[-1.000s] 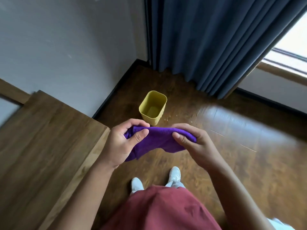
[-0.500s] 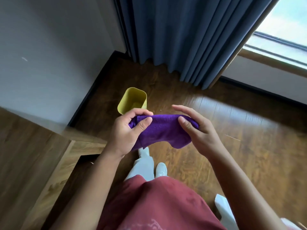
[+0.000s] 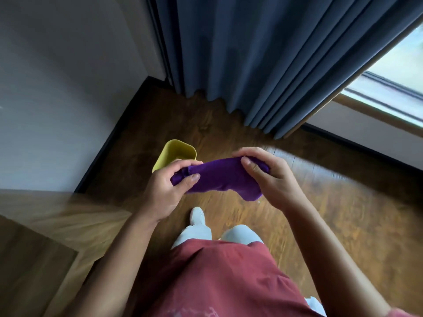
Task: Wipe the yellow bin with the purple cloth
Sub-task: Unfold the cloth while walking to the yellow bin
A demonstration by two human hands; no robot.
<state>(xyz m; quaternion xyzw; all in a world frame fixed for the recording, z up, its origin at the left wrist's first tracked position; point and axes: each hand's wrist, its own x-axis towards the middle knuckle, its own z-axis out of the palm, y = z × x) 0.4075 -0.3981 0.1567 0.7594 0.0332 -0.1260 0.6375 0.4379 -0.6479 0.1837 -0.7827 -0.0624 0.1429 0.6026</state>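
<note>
A purple cloth is stretched between both hands at waist height. My left hand pinches its bunched left end and my right hand grips its right end, with a flap hanging below. The yellow bin stands upright and open on the wooden floor just beyond my left hand, close to the wall. My left hand's fingers hide the bin's near rim. The cloth hangs above the floor, apart from the bin.
A white wall with dark skirting runs along the left. Blue curtains hang behind the bin, with a window at the right. A wooden tabletop juts in at the lower left. My feet stand just short of the bin.
I have stepped closer, so the bin now sits right behind my left hand. The tabletop has slid to the lower left of the view. Both hands still hold the cloth.
</note>
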